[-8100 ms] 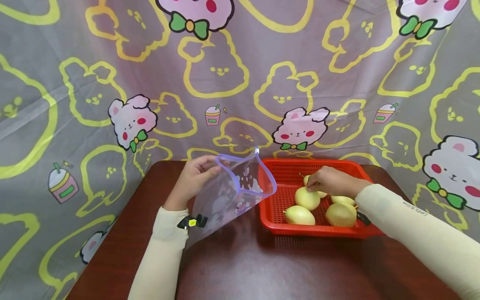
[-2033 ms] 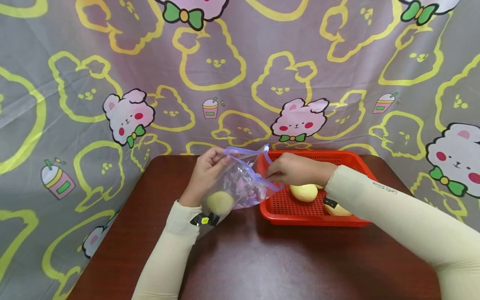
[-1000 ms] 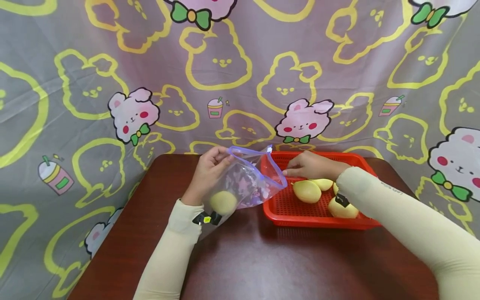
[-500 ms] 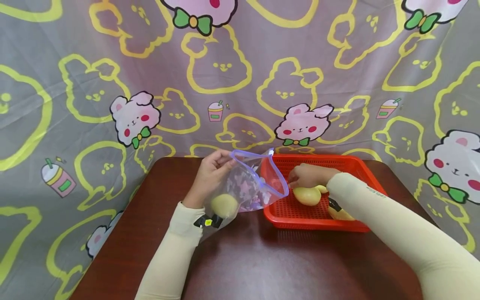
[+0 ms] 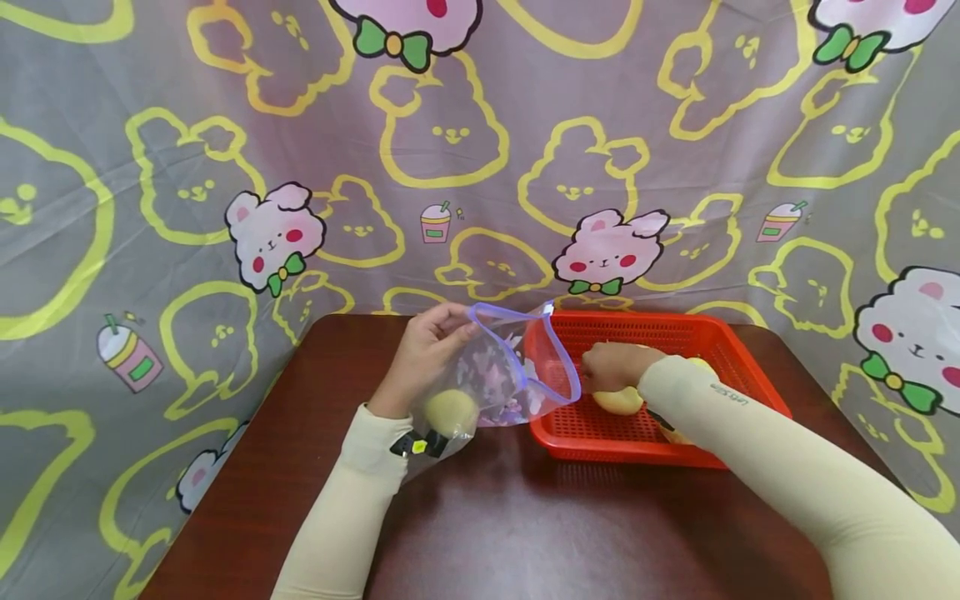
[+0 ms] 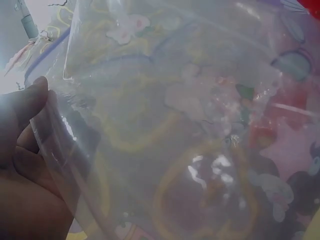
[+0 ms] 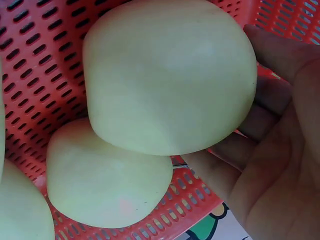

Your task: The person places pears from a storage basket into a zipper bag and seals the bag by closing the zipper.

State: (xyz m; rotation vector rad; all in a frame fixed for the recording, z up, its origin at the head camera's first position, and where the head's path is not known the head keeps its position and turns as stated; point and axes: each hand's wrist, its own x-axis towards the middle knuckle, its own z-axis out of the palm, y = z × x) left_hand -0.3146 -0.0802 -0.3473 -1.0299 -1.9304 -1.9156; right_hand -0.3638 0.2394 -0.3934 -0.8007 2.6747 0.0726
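In the head view my left hand [image 5: 431,354] pinches the rim of a clear zip bag [image 5: 491,367] with a purple edge and printed pink figures. The mouth of the bag gapes towards the basket. A yellow pear [image 5: 452,412] lies low inside it, near my left wrist. My right hand [image 5: 618,367] is down in the red basket [image 5: 555,442]. In the right wrist view its thumb and fingers curl round a pale yellow pear [image 7: 170,75]. Another pear [image 7: 107,175] sits right below that one. The left wrist view shows thumb and fingers on the bag's film [image 6: 135,110].
More pears, such as one pear [image 5: 618,402], lie in the basket, partly hidden by my right hand and sleeve. The basket stands on a dark brown table [image 5: 487,517]. A patterned curtain [image 5: 465,167] hangs behind and at both sides.
A pear is now in the bag, which held none at first. My right hand has gone from the bag's mouth back down among the pears. My left hand keeps hold of the rim.
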